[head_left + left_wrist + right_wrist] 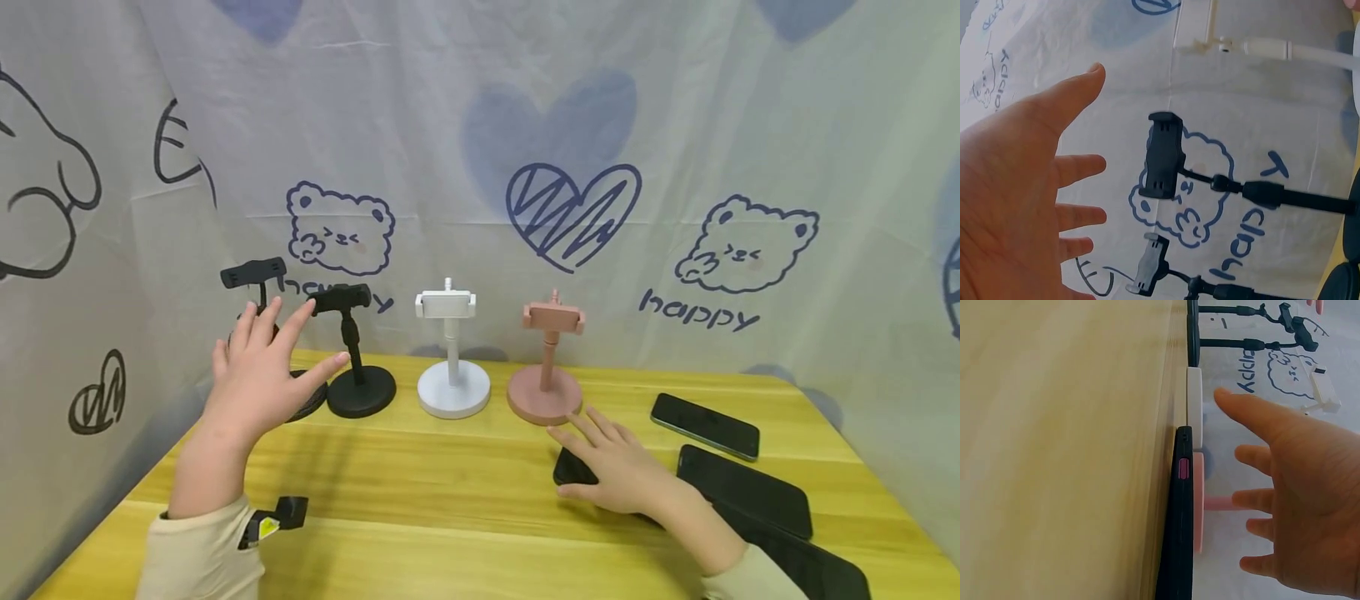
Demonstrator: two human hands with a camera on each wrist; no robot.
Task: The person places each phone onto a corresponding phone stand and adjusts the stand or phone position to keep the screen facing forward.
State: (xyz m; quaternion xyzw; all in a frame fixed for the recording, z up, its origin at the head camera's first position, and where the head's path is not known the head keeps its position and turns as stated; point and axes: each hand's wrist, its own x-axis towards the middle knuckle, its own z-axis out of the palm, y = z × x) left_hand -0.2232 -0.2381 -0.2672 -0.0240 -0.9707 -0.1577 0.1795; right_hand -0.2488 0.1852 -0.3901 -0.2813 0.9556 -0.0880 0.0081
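Note:
My left hand point(258, 383) is held up with fingers spread, in front of two black phone stands. One black stand point(362, 400) shows fully to its right; the other black stand point(253, 272) is partly hidden behind the hand. In the left wrist view, nothing lies in the palm and both black clamps point(1164, 156) are apart from the fingers. My right hand point(622, 471) hovers palm down over a black phone point(572, 468), covering much of it. The right wrist view shows a gap between that hand and the phone point(1179, 519). Its fingers are extended and hold nothing.
A white phone stand point(453, 396) and a pink phone stand point(545, 400) stand along the back of the wooden table point(420, 475). More dark phones lie at the right: one at the back point(705, 427), one mid-right point(744, 492), one in front point(817, 558). A printed cloth point(450, 125) hangs behind.

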